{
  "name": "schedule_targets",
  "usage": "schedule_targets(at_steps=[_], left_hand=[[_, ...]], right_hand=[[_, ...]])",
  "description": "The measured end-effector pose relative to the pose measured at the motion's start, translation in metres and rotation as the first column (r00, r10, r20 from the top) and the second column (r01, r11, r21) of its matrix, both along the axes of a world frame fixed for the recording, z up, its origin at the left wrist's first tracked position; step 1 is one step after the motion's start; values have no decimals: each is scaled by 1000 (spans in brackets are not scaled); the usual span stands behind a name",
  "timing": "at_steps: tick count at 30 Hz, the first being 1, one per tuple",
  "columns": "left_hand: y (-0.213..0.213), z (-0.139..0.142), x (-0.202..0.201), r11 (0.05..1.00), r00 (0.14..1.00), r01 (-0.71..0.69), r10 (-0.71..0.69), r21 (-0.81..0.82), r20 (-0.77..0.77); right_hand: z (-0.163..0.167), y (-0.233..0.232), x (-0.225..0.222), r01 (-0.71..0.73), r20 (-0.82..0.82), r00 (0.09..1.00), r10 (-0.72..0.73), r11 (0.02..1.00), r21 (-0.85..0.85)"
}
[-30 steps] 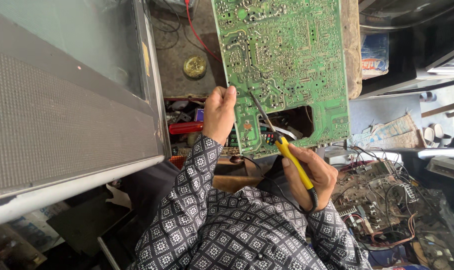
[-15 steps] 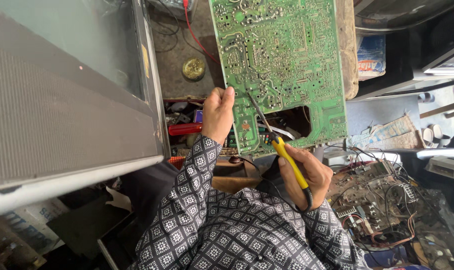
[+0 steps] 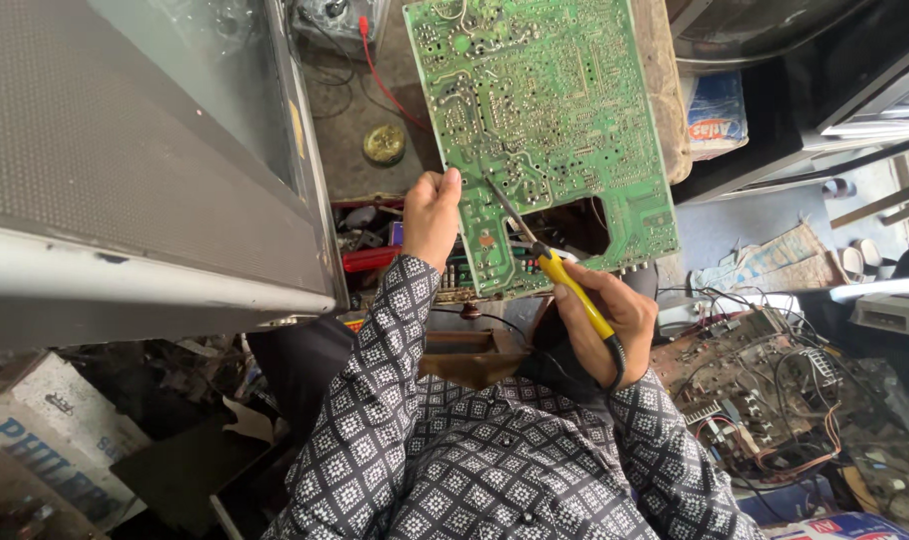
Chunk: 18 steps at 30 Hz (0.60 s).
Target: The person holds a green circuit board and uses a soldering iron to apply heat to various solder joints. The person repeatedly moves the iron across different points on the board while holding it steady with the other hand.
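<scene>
A large green circuit board (image 3: 555, 120) lies solder side up on the bench in front of me. My left hand (image 3: 431, 215) grips its lower left edge, thumb on top. My right hand (image 3: 607, 318) is closed around the yellow handle of a soldering iron (image 3: 573, 288). The iron's thin metal tip rests on the board near its lower middle, just right of my left hand. Both my sleeves are black with a white diamond pattern.
A grey television set (image 3: 125, 170) fills the left side. A round brass-coloured tin (image 3: 384, 143) and a red wire (image 3: 377, 75) lie beside the board. A red-handled tool (image 3: 370, 259) sits under it. Another board with tangled wires (image 3: 755, 390) is at right, a cardboard box (image 3: 45, 445) at lower left.
Both hands keep their hold and the iron's tip stays on the board. Only the view has shifted slightly.
</scene>
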<state>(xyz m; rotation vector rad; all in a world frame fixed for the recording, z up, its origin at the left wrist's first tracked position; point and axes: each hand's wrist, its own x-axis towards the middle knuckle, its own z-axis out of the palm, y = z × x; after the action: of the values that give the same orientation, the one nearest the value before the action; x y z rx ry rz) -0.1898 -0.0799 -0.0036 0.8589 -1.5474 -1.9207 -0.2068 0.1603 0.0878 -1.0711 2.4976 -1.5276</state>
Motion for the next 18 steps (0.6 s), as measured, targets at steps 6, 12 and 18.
schedule_targets(at_steps=[6, 12, 18], left_hand=[[0, -1, 2, 1000, 1000, 3, -2, -20, 20], [-2, -10, 2, 996, 1000, -7, 9, -94, 23], [3, -16, 5, 1000, 1000, -7, 7, -28, -16]], right_hand=[[-6, 1, -3, -17, 144, 989, 29, 997, -81], [-5, 2, -7, -3, 162, 987, 14, 998, -66], [-10, 2, 0, 24, 120, 993, -18, 998, -50]])
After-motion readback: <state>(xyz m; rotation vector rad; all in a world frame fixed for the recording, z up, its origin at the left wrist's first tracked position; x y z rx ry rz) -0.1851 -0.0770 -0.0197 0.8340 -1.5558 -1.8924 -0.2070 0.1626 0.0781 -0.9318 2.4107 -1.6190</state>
